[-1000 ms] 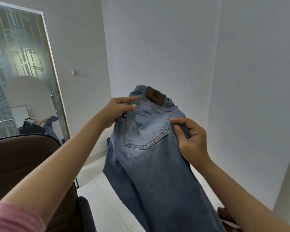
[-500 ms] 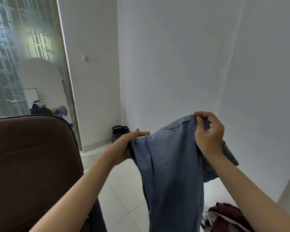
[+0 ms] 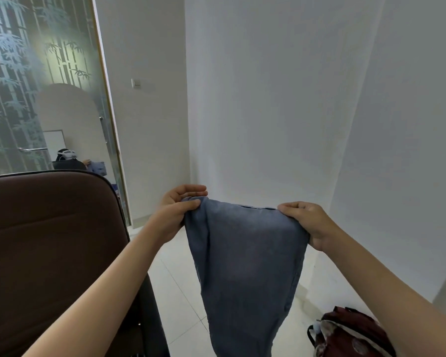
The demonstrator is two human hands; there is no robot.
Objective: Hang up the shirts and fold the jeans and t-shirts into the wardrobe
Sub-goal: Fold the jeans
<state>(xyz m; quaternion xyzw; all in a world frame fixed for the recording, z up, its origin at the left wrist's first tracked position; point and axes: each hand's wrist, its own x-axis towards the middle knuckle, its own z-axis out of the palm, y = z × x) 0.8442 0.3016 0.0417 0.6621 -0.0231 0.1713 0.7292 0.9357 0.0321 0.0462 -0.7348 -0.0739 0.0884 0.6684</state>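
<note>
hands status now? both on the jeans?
Left hand: pinching the jeans at the top left corner.
Right hand: gripping their top right corner.

I can read no words, labels, brands or numbers on anything in front of me here.

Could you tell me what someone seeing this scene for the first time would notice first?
Blue jeans hang mid-frame, the left hand and right hand each gripping a top corner. A brown chair back fills the lower left, and a dark red bag sits on the floor at lower right.
</note>
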